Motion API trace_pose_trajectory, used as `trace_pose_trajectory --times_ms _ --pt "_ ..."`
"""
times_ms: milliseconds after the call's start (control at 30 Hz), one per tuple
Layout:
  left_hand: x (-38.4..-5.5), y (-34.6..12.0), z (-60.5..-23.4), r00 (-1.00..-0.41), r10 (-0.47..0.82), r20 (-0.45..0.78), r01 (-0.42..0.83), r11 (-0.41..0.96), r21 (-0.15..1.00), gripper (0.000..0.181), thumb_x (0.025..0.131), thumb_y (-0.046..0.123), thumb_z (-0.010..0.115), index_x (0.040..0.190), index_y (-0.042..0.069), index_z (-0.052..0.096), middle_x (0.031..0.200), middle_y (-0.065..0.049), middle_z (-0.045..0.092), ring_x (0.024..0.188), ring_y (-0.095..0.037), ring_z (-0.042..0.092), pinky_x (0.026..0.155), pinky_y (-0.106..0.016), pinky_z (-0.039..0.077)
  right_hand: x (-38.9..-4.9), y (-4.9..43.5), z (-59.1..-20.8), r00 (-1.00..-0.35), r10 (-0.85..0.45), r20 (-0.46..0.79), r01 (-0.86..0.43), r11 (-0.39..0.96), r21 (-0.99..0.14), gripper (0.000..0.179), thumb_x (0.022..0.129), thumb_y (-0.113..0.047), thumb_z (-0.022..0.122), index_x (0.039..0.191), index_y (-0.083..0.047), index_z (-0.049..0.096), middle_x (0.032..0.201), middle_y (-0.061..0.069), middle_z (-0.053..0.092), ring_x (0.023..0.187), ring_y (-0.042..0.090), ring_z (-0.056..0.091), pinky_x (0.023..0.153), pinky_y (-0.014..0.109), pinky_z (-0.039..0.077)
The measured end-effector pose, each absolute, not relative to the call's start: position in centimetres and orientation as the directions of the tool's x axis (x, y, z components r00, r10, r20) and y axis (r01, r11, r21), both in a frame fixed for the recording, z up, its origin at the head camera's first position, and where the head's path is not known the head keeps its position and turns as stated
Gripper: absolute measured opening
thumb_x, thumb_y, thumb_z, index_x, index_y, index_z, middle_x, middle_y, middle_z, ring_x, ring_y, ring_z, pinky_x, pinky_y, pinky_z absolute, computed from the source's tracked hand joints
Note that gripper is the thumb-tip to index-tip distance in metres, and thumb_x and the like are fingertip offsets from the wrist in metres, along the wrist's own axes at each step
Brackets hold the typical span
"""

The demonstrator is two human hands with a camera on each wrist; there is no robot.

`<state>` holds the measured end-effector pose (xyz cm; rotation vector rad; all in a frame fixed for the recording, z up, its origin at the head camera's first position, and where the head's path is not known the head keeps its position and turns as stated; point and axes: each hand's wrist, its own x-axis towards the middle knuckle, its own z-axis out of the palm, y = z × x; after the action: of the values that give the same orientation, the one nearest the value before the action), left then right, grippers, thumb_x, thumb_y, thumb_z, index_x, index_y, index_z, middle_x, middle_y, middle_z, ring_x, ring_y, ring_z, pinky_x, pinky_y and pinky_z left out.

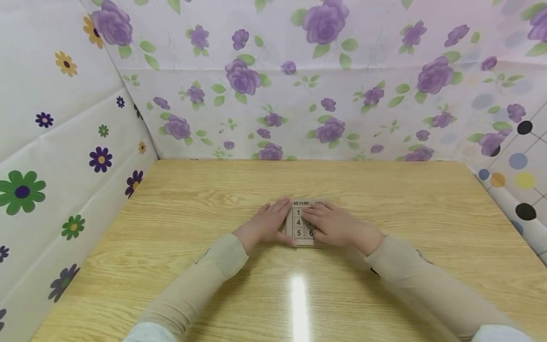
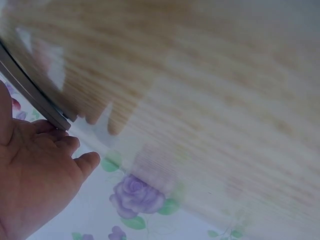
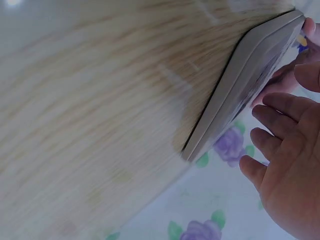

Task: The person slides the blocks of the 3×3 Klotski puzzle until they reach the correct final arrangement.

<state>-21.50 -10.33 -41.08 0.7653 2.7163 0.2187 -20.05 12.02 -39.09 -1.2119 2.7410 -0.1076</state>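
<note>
A small pale number slide puzzle [image 1: 299, 241] lies flat on the wooden table. Printed characters run along its far edge, and tiles 1, 4, 5 and 6 show. My left hand [image 1: 268, 223] holds its left side, fingers along the edge and thumb at the near left corner. Over the puzzle's right part, my right hand [image 1: 339, 227] extends its fingers, covering the tiles there. In the right wrist view the puzzle's side [image 3: 225, 100] shows as a thin slab, with the right fingers [image 3: 267, 142] loosely extended above its face.
The light wooden table [image 1: 192, 190] reaches back to a purple-flowered cloth [image 1: 273, 95]. A cloth with colourful daisies [image 1: 64, 142] hangs at the left, and a dotted cloth [image 1: 519, 185] at the right. Light reflects on the tabletop near the front.
</note>
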Motion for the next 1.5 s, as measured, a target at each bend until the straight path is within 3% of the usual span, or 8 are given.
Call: trace_pose_trajectory --times_ms 200,433,767,967,1167,1500 --pt "-21.5 -10.3 -41.3 -0.808 0.531 -0.253 0.485 0.845 0.224 0.115 0.074 0.069 0.062 0.154 0.008 0.005 0.161 -0.005 0.002 0.148 -0.020 0.004 0.121 -0.044 0.010 -20.3 11.2 -39.5 -0.648 -0.755 -0.102 -0.742 0.656 -0.140 0.055 0.093 -0.022 0.046 0.143 -0.001 0.040 0.150 0.014 0.039 0.141 0.033 0.030 0.117 0.053 0.019" --pt "-21.4 -10.3 -41.1 -0.809 0.533 -0.248 0.490 0.845 0.216 0.115 0.073 0.069 0.062 0.153 0.008 0.007 0.161 -0.006 0.003 0.148 -0.021 0.005 0.120 -0.045 0.010 -20.4 11.8 -39.8 -0.663 -0.738 -0.122 -0.723 0.674 -0.153 0.055 0.093 -0.023 0.046 0.144 -0.002 0.040 0.150 0.013 0.038 0.142 0.032 0.029 0.118 0.052 0.016" --pt "-21.4 -10.4 -40.8 -0.813 0.531 -0.241 0.488 0.846 0.215 0.114 0.074 0.068 0.064 0.153 0.007 0.009 0.161 -0.007 0.005 0.148 -0.022 0.006 0.120 -0.045 0.010 -20.4 13.2 -39.6 -0.679 -0.725 -0.115 -0.713 0.689 -0.132 0.053 0.093 -0.021 0.045 0.141 0.000 0.043 0.147 0.014 0.042 0.140 0.033 0.032 0.117 0.053 0.020" --pt "-21.3 -10.3 -40.7 -0.811 0.530 -0.246 0.484 0.845 0.227 0.115 0.074 0.068 0.064 0.153 0.007 0.009 0.161 -0.008 0.004 0.148 -0.021 0.005 0.120 -0.045 0.010 -19.6 13.0 -39.8 -0.647 -0.758 -0.082 -0.752 0.652 -0.090 0.053 0.093 -0.023 0.047 0.141 0.000 0.043 0.148 0.014 0.042 0.139 0.033 0.033 0.116 0.053 0.023" --pt "-21.3 -10.3 -40.8 -0.810 0.533 -0.246 0.488 0.844 0.222 0.115 0.074 0.068 0.063 0.153 0.007 0.008 0.161 -0.007 0.004 0.148 -0.022 0.005 0.120 -0.045 0.010 -18.3 12.1 -39.5 -0.613 -0.786 -0.080 -0.776 0.618 -0.125 0.053 0.094 -0.022 0.047 0.142 -0.001 0.042 0.148 0.014 0.041 0.140 0.033 0.033 0.117 0.051 0.021" --pt "-21.3 -10.3 -40.7 -0.808 0.538 -0.242 0.492 0.841 0.225 0.113 0.075 0.067 0.064 0.153 0.008 0.008 0.161 -0.007 0.005 0.148 -0.022 0.005 0.120 -0.046 0.010 -19.2 11.3 -39.9 -0.632 -0.770 -0.087 -0.762 0.638 -0.115 0.051 0.095 -0.024 0.046 0.141 -0.001 0.044 0.148 0.013 0.041 0.140 0.031 0.033 0.117 0.051 0.021"
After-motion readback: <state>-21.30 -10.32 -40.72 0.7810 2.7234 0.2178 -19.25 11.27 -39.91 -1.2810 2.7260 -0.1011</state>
